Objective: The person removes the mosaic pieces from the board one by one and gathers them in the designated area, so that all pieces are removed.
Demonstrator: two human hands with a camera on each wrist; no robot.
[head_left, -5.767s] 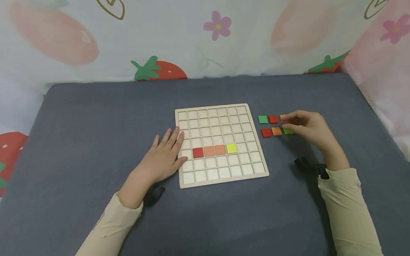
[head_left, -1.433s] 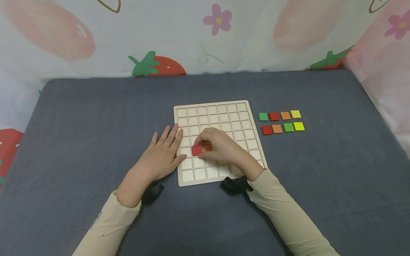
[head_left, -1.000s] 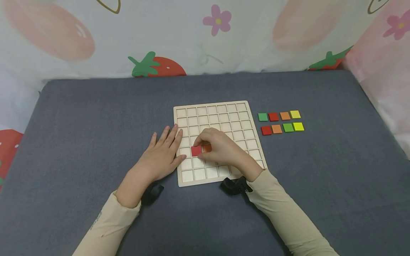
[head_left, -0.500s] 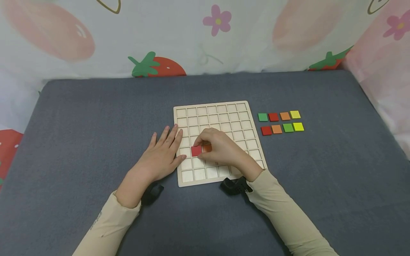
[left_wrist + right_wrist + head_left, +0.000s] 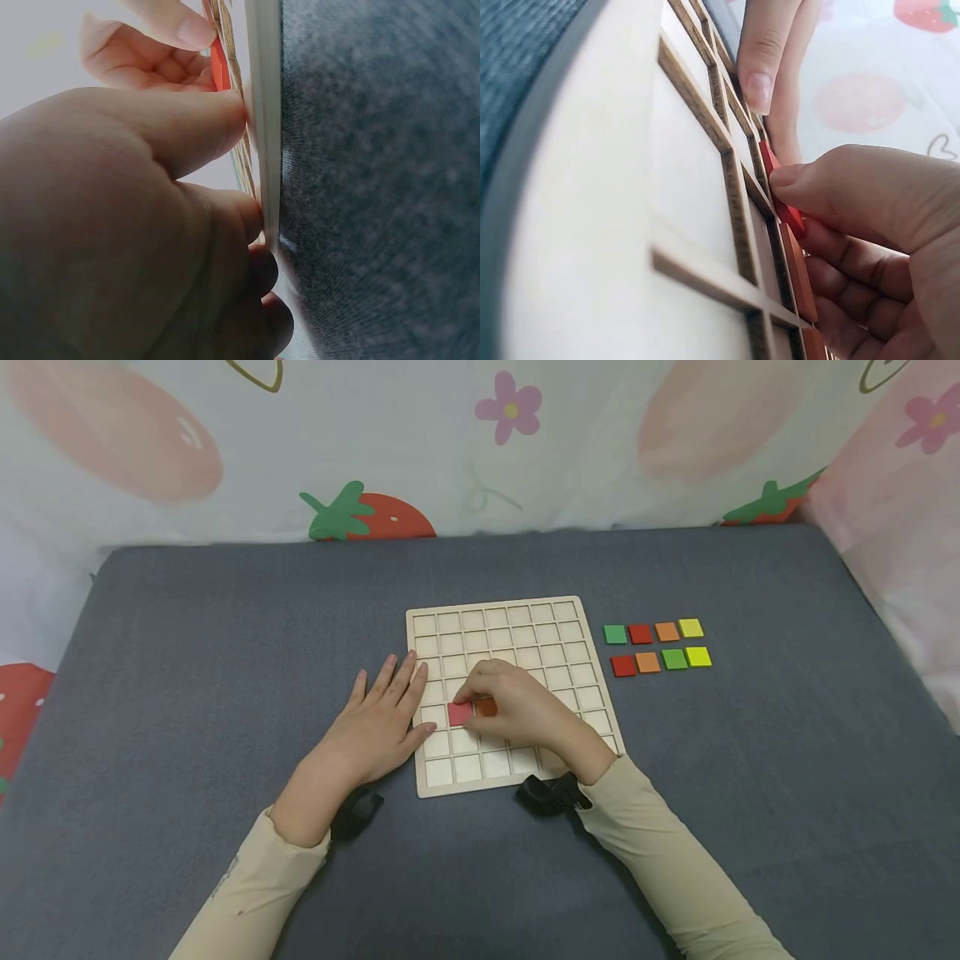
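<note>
There's a red tile (image 5: 459, 714) over at nine o'clock of the right hand (image 5: 513, 703), which has it pinched between thumb and fingers at the wooden board (image 5: 529, 657). The left hand (image 5: 371, 725), fingers straight, rests along the board's nine-o'clock edge.

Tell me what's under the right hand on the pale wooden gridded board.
Two orange square tiles partly show beneath the right hand, beside the pinched red square tile. Anything else under the palm is hidden.
</note>
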